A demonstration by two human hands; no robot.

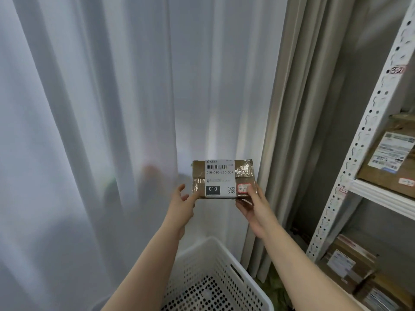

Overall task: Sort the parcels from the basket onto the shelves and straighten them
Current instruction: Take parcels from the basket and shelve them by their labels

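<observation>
- Right hand (251, 207): pinches the parcel (222, 178) at its lower right corner. The thumb lies on the front face and the fingers are curled underneath.
- Left hand (183, 202): spread loosely. Straight fingertips touch the parcel's lower left corner, and the thumb is raised, off the box.
- Parcel: a small brown taped carton held in the air between both hands, front face towards the camera, roughly level. It is clear of basket and shelf.
- Label (220, 178): white, covers the middle of the front face. It carries a barcode, the text "010-010-L30-551", a black "010" block and a QR code.
- Sticker (244, 189): red-bordered and handwritten, at the label's lower right, partly under the right thumb.
- Basket (213, 244): white and perforated, below the forearms, with only its far corner in view. Its contents cannot be made out.
- Shelf (359, 153): white perforated upright at the right, with handwritten tags on it.
- Boxes (388, 162): labelled cartons on the upper board at its left end. More cartons (350, 265) are stacked on the level below.
- Curtain (112, 108): sheer white, behind the parcel. A grey drape (292, 108) hangs between it and the shelf.
</observation>
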